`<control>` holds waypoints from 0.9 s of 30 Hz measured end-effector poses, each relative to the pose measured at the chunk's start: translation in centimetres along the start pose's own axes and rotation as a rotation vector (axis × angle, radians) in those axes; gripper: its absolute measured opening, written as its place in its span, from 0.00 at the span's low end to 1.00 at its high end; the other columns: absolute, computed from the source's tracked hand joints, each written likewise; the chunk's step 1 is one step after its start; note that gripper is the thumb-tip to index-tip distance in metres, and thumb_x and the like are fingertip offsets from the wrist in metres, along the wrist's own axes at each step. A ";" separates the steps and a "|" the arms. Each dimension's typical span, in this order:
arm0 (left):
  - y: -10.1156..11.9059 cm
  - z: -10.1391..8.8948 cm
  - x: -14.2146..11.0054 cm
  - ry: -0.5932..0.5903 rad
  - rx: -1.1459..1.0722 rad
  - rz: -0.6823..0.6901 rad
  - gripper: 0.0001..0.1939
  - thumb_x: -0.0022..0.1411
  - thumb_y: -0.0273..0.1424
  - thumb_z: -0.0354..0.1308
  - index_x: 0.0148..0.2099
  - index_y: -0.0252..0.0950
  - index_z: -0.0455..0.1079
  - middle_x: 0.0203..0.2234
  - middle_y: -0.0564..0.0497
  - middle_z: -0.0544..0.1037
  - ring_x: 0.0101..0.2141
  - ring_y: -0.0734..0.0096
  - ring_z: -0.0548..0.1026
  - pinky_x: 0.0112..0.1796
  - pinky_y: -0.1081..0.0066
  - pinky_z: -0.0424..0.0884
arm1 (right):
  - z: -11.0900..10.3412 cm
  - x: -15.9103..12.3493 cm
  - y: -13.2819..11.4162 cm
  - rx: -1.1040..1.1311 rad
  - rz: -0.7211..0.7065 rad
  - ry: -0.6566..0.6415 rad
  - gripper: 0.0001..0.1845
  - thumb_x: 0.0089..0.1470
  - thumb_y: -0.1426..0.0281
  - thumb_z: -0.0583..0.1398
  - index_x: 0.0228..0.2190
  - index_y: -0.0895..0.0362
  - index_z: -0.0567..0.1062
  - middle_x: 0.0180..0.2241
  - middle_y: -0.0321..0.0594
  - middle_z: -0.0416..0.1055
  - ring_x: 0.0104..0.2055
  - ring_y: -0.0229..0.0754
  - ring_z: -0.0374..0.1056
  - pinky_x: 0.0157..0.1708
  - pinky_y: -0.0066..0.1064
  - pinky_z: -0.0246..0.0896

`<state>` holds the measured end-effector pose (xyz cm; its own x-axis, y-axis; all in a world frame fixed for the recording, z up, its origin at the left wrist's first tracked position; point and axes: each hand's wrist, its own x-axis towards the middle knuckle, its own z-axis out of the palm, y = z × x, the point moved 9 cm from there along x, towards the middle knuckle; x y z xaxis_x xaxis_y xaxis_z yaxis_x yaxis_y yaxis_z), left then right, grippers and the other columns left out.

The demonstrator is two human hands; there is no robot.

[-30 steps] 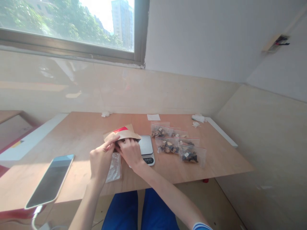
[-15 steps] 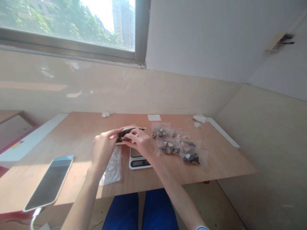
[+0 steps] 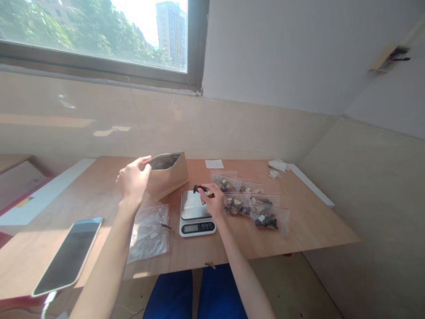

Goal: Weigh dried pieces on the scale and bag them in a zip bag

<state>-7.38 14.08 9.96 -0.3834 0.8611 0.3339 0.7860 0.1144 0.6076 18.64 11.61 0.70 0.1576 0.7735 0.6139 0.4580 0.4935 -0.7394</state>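
My left hand point(image 3: 134, 180) pinches the left rim of a brown paper bag point(image 3: 169, 180), which stands tilted with its mouth open and a dark inside. In my right hand point(image 3: 214, 200) are a few dark-and-tan dried pieces point(image 3: 199, 189), held by the fingertips above the kitchen scale point(image 3: 195, 212). The metal plate of the scale shows bare on its left; my right hand covers part of it. Left of the scale lies a flat clear zip bag point(image 3: 149, 239) with a small dark piece on it. What the paper bag holds is hidden.
Several zip bags of dried pieces point(image 3: 237, 207) lie to the right. A phone point(image 3: 69, 257) with a white cable is on the left. White paper point(image 3: 214, 164) and crumpled tissue point(image 3: 278, 165) lie near the wall. A small piece point(image 3: 210, 265) sits at the table's front edge.
My right hand has come out of the paper bag with dried pieces and moved right, over the scale. The bag now stands more upright, farther left. Loose pieces show on the zip bag and table edge.
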 end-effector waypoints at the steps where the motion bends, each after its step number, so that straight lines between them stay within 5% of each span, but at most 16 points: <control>1: 0.5 -0.2 0.2 0.036 -0.044 0.045 0.23 0.61 0.39 0.51 0.55 0.33 0.67 0.46 0.45 0.75 0.49 0.54 0.71 0.50 0.54 0.65 | 0.8 -0.4 1.5 -0.044 0.046 -0.040 0.08 0.52 0.66 0.61 0.32 0.57 0.77 0.32 0.41 0.73 0.35 0.38 0.70 0.39 0.29 0.65; 5: 0.3 -1.7 -4.1 0.361 -0.192 0.278 0.27 0.66 0.37 0.44 0.62 0.24 0.53 0.61 0.36 0.54 0.62 0.59 0.53 0.59 0.61 0.53 | 3.4 -1.4 5.2 -0.185 0.130 -0.224 0.10 0.54 0.65 0.59 0.35 0.57 0.78 0.35 0.41 0.72 0.38 0.38 0.69 0.42 0.28 0.63; 6: -1.0 -1.5 -6.4 0.423 -0.202 0.302 0.23 0.67 0.35 0.42 0.60 0.26 0.57 0.59 0.37 0.58 0.60 0.62 0.57 0.58 0.62 0.54 | 3.8 -1.4 5.3 -0.209 0.113 -0.277 0.12 0.55 0.64 0.59 0.37 0.56 0.77 0.38 0.42 0.71 0.40 0.38 0.69 0.44 0.29 0.62; 9: -5.3 4.2 -13.1 0.061 -0.055 0.398 0.19 0.66 0.37 0.43 0.53 0.36 0.66 0.57 0.41 0.65 0.58 0.57 0.61 0.56 0.54 0.59 | 3.5 -1.3 4.7 -0.288 0.080 -0.409 0.16 0.59 0.62 0.53 0.45 0.52 0.74 0.49 0.45 0.67 0.52 0.43 0.64 0.53 0.38 0.56; 12: -9.4 8.8 -19.4 -0.270 0.089 0.484 0.20 0.64 0.39 0.45 0.55 0.41 0.66 0.57 0.45 0.65 0.58 0.53 0.62 0.55 0.50 0.59 | -0.2 -2.5 2.6 -0.345 0.075 -0.329 0.19 0.61 0.63 0.49 0.52 0.50 0.68 0.56 0.46 0.60 0.59 0.47 0.55 0.56 0.46 0.50; 13: -10.3 9.4 -20.5 -0.296 0.125 0.504 0.21 0.64 0.38 0.45 0.57 0.41 0.65 0.58 0.46 0.65 0.58 0.53 0.62 0.56 0.49 0.57 | -1.6 -3.7 1.3 -0.336 0.043 -0.272 0.20 0.60 0.63 0.51 0.52 0.52 0.67 0.56 0.47 0.60 0.59 0.48 0.55 0.57 0.46 0.50; 16: -10.7 9.8 -21.5 -0.296 0.143 0.574 0.22 0.65 0.35 0.43 0.59 0.40 0.63 0.58 0.45 0.65 0.58 0.56 0.61 0.57 0.52 0.56 | -3.4 -11.1 -2.7 -0.183 -0.047 -0.299 0.15 0.58 0.73 0.48 0.39 0.54 0.72 0.38 0.43 0.71 0.45 0.43 0.66 0.47 0.37 0.61; 19: -10.4 9.8 -20.8 -0.324 0.076 0.596 0.23 0.65 0.31 0.41 0.60 0.38 0.61 0.58 0.44 0.65 0.59 0.59 0.61 0.56 0.55 0.59 | 0.1 -22.0 -4.7 -0.162 -0.156 -0.756 0.11 0.51 0.76 0.52 0.29 0.53 0.73 0.28 0.38 0.70 0.32 0.40 0.66 0.35 0.30 0.64; 21: -10.7 9.9 -20.4 -0.367 0.025 0.563 0.24 0.64 0.29 0.40 0.61 0.37 0.60 0.59 0.44 0.63 0.58 0.61 0.61 0.55 0.58 0.61 | 1.5 -27.0 -2.7 -0.274 0.010 -0.895 0.14 0.49 0.79 0.51 0.33 0.55 0.73 0.34 0.40 0.71 0.36 0.40 0.67 0.38 0.30 0.64; 24: -11.4 9.7 -20.3 -0.426 -0.037 0.494 0.24 0.64 0.29 0.38 0.60 0.37 0.61 0.59 0.45 0.63 0.58 0.64 0.62 0.56 0.60 0.60 | 2.6 -30.3 0.2 -0.413 0.198 -0.980 0.19 0.51 0.76 0.53 0.46 0.60 0.70 0.46 0.46 0.69 0.48 0.47 0.64 0.49 0.36 0.60; 27: -11.8 9.3 -20.1 -0.435 -0.076 0.428 0.24 0.64 0.32 0.39 0.59 0.37 0.61 0.58 0.45 0.65 0.56 0.64 0.65 0.56 0.61 0.61 | 3.6 -31.2 1.5 -0.506 0.243 -1.081 0.25 0.53 0.71 0.55 0.52 0.66 0.66 0.52 0.54 0.66 0.55 0.53 0.60 0.56 0.41 0.54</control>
<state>-4.47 0.04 -10.64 0.2039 0.9480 0.2443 0.7838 -0.3076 0.5396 11.29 -10.37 -20.51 -0.4131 0.8756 -0.2505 0.8451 0.2660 -0.4637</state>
